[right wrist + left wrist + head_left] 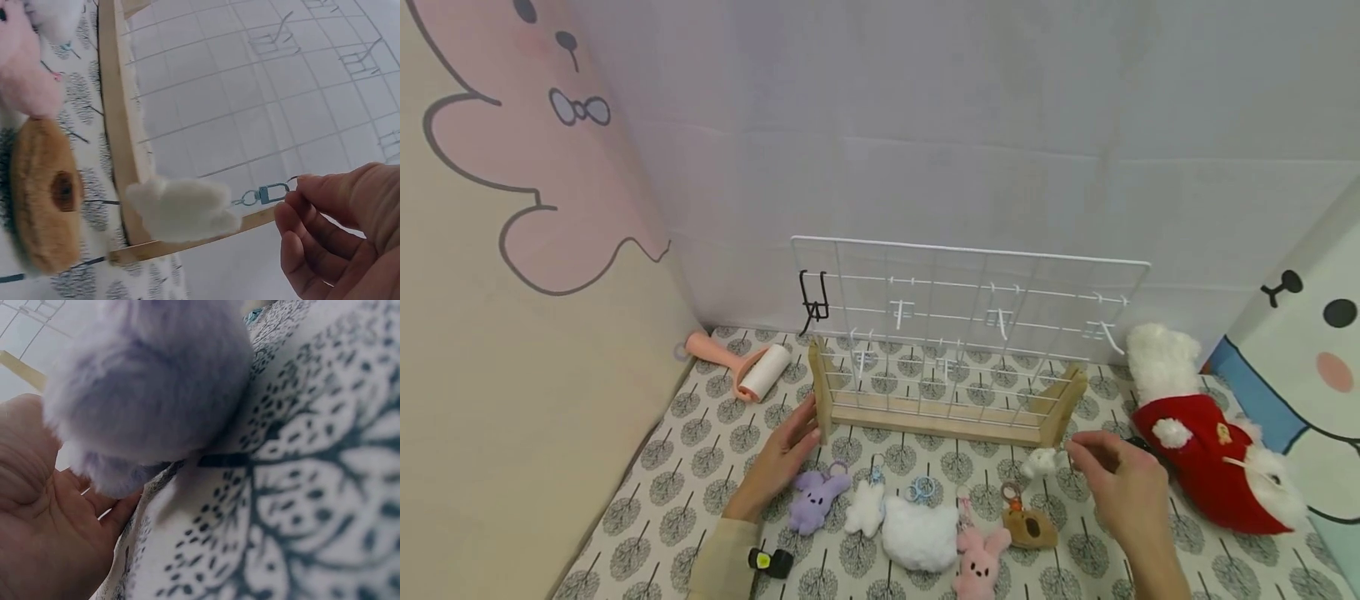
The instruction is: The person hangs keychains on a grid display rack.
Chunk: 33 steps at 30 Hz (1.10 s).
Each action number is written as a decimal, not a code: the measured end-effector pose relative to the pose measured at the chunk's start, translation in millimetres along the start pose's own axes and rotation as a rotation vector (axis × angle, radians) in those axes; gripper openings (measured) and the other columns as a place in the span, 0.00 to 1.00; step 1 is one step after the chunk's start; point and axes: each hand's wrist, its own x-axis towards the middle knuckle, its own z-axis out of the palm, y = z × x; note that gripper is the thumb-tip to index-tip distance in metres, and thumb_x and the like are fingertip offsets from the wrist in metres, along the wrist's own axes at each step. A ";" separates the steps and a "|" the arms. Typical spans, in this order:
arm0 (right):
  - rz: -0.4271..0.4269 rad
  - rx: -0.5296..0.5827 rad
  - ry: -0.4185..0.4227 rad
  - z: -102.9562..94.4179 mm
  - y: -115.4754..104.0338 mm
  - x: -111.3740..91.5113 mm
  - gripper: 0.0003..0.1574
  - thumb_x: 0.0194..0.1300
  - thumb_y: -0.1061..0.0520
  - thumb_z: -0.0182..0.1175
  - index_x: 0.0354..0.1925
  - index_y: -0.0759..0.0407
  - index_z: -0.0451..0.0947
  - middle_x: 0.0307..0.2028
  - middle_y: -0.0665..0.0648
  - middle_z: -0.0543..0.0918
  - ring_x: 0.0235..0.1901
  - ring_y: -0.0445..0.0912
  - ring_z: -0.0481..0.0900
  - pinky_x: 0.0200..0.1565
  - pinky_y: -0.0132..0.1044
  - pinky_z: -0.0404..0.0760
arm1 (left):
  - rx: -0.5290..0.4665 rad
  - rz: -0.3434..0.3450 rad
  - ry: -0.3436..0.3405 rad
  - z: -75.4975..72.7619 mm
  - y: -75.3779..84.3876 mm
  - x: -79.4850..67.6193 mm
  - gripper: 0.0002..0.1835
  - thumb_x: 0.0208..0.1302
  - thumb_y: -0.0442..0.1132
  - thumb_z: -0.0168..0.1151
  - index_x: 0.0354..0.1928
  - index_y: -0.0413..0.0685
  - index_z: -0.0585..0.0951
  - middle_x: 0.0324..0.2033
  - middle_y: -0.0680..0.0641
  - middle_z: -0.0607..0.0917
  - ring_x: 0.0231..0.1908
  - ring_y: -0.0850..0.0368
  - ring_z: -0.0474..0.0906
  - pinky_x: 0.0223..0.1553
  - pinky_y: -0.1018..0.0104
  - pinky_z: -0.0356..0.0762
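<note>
My right hand (1120,492) pinches the ring end of a small white plush keychain (1039,463) between thumb and fingertips. In the right wrist view its blue-grey metal clasp (272,193) stretches from the fingertips to the plush (181,209), beside the rack's wooden foot. The left hand (784,458) has its fingers extended at the left wooden foot (820,392) of the white wire grid rack (970,249). Close to that wrist lies a purple plush keychain (812,502), which fills much of the left wrist view and covers part of the hand.
White star-like (867,508), fluffy white (921,533), pink bunny (979,567) and brown (1028,529) plush keychains lie in front of the rack. White hooks and a black hook (815,308) hang on the grid. A lint roller (765,372) lies left, a red-and-white plush (1202,450) right.
</note>
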 end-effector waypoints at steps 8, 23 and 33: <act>0.022 0.159 0.088 -30.1 -31.4 1.1 0.17 0.74 0.49 0.68 0.54 0.57 0.88 0.40 0.57 0.92 0.34 0.36 0.84 0.34 0.20 0.77 | -0.012 -0.014 -0.005 0.5 -2.1 -0.3 0.36 0.83 0.42 0.55 0.86 0.58 0.54 0.79 0.40 0.64 0.75 0.37 0.66 0.68 0.69 0.68; -0.163 0.692 0.352 -62.6 -71.1 8.1 0.10 0.67 0.68 0.71 0.47 0.72 0.88 0.31 0.53 0.90 0.28 0.42 0.85 0.32 0.23 0.83 | -0.008 0.011 -0.004 -0.7 -4.5 -0.8 0.36 0.83 0.42 0.55 0.85 0.68 0.55 0.79 0.41 0.65 0.74 0.38 0.68 0.68 0.69 0.69; -0.154 0.727 0.377 -58.2 -71.3 20.8 0.11 0.67 0.66 0.72 0.46 0.71 0.88 0.29 0.51 0.90 0.23 0.39 0.83 0.24 0.23 0.78 | -0.006 0.030 -0.007 -0.2 -5.0 0.3 0.36 0.83 0.40 0.55 0.85 0.64 0.55 0.79 0.39 0.65 0.73 0.36 0.69 0.67 0.69 0.69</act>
